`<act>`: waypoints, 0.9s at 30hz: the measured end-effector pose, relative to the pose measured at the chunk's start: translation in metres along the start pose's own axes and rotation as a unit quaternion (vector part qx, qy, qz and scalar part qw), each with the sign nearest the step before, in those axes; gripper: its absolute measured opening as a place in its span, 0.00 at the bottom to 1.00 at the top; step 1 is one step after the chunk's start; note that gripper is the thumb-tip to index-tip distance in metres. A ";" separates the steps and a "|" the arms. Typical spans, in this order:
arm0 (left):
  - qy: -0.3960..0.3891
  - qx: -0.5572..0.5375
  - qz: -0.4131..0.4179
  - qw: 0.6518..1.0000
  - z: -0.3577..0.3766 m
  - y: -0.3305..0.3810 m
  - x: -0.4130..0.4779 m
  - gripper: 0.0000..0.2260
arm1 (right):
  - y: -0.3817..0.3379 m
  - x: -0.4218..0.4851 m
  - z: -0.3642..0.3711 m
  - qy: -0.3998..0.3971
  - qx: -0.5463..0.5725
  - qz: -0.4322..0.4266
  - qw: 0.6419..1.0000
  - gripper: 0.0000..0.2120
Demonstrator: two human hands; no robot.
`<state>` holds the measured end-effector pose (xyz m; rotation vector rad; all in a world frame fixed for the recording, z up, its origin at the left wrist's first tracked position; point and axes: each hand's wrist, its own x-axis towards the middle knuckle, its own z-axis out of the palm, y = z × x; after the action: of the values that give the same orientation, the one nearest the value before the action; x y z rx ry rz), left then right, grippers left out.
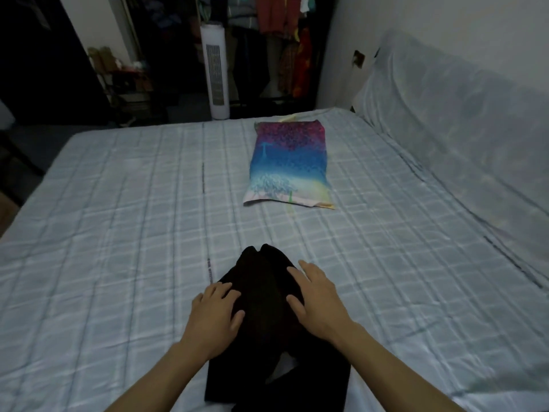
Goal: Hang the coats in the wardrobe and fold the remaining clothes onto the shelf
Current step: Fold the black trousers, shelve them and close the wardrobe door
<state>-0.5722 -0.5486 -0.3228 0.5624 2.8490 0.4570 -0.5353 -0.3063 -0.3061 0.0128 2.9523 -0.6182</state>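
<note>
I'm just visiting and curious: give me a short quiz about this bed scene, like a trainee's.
1. True or false: the left hand and right hand both rest on the black garment.
2. The colourful patterned item lies: A) under the hands; B) farther along the bed, apart from the garment; C) on the floor.
3. What white appliance stands beyond the bed?
Key: 1 true; 2 B; 3 tower fan.

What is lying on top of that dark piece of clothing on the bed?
Only the person's two hands: the left hand and right hand rest on the dark garment. Whatever lies under it on the checked bedsheet is covered.
</note>
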 end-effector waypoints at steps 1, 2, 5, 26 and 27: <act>-0.007 -0.003 -0.008 1.000 0.003 0.008 0.011 0.21 | 0.011 0.009 -0.002 -0.003 0.007 -0.001 1.000 0.30; -0.011 -0.006 -0.016 1.000 0.007 0.015 0.020 0.20 | 0.021 0.018 -0.003 -0.007 0.012 -0.003 1.000 0.30; -0.026 -0.013 -0.032 0.999 0.014 0.030 0.043 0.21 | 0.045 0.046 -0.001 -0.031 0.030 0.004 0.999 0.29; -0.134 -0.050 -0.121 0.982 0.105 -0.051 0.230 0.23 | 0.097 0.244 0.110 -0.148 0.024 0.015 0.989 0.31; -0.140 -0.050 -0.128 0.981 0.109 -0.055 0.236 0.25 | 0.099 0.250 0.118 -0.157 0.025 0.023 0.987 0.31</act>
<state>-0.7770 -0.4746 -0.4752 0.2154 2.5632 0.4345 -0.7662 -0.2669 -0.4841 -0.0099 2.6252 -0.6228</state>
